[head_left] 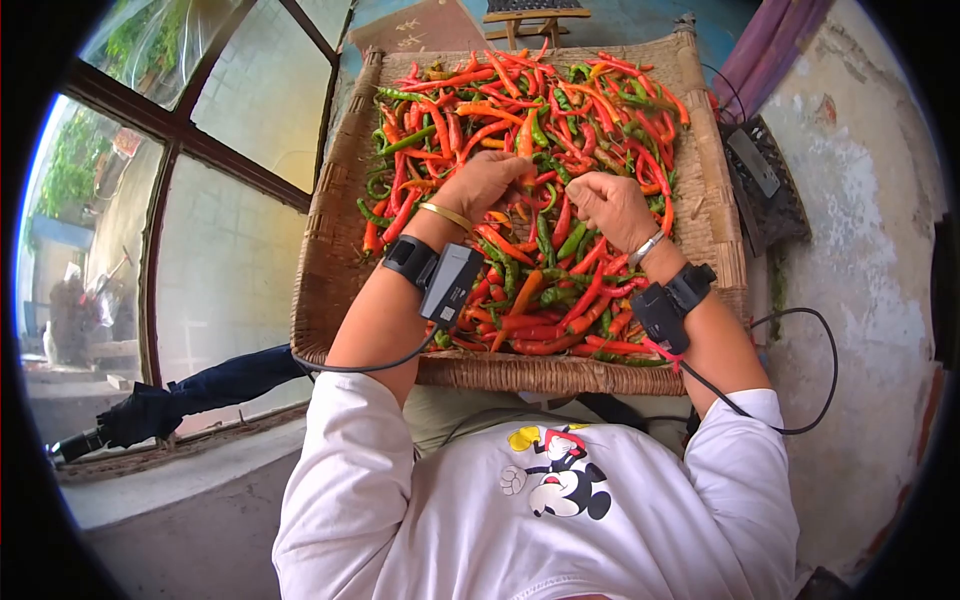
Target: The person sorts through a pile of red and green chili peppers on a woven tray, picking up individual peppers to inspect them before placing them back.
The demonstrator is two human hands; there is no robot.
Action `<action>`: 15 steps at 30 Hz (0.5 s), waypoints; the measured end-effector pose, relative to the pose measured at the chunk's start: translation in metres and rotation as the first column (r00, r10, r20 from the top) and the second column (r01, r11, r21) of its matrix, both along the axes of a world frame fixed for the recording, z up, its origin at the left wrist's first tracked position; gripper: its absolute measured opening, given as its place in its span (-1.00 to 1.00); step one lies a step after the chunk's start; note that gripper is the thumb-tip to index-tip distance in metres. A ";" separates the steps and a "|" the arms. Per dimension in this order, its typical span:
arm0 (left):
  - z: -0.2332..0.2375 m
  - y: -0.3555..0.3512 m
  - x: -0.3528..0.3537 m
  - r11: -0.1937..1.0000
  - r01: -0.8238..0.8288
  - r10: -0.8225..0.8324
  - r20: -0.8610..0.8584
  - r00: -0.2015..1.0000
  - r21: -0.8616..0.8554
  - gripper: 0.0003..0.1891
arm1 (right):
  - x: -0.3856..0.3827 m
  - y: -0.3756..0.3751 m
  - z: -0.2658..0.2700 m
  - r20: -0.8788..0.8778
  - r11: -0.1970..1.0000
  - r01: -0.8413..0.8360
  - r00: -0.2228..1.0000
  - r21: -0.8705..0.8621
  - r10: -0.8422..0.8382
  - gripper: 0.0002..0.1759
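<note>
A woven basket tray (pixel 330 215) in front of me is heaped with red, green and orange chili peppers (pixel 540 320). Over the middle of the heap, my left hand (pixel 487 183) is closed, its fingertips around the lower end of an orange chili pepper (pixel 525 140) that points away from me. Just to its right, my right hand (pixel 612 208) is pinched, thumb against curled fingers; whatever it may hold is too small to make out. A small gap separates the two hands. Both wrists carry a bracelet and a strapped black device.
A framed window (pixel 230 230) stands on the left, with a folded dark umbrella (pixel 215 390) below it. To the right are a dark chair-like object (pixel 765 180) and a worn plaster wall (pixel 850 280). A small wooden stool (pixel 535 28) sits beyond the tray. Black cables hang from both wrist devices.
</note>
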State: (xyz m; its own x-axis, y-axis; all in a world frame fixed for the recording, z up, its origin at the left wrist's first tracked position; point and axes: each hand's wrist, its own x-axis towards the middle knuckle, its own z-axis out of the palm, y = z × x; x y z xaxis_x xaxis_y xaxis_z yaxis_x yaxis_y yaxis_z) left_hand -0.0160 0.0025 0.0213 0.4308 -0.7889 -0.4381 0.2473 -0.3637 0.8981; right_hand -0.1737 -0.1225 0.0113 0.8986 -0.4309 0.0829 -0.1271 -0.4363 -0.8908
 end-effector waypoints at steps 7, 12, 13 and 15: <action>0.008 -0.015 0.007 0.880 -0.154 0.256 0.175 0.951 -0.449 -0.63 | -0.003 -0.015 -0.006 -0.139 0.980 0.125 0.985 0.154 -0.104 -0.73; -0.008 -0.001 -0.006 0.940 0.335 -0.239 0.833 0.498 0.070 -0.75 | -0.004 -0.023 -0.024 -0.242 0.985 -0.047 0.970 -0.167 0.006 -0.74; -0.012 0.000 -0.014 0.880 0.446 -0.357 0.849 0.389 0.166 -0.78 | -0.004 -0.022 -0.024 -0.242 0.985 -0.049 0.970 -0.166 0.008 -0.74; -0.018 -0.002 -0.035 0.800 0.538 -0.461 0.846 0.267 0.266 -0.81 | -0.003 -0.020 -0.023 -0.318 0.954 -0.130 0.947 -0.269 0.039 -0.74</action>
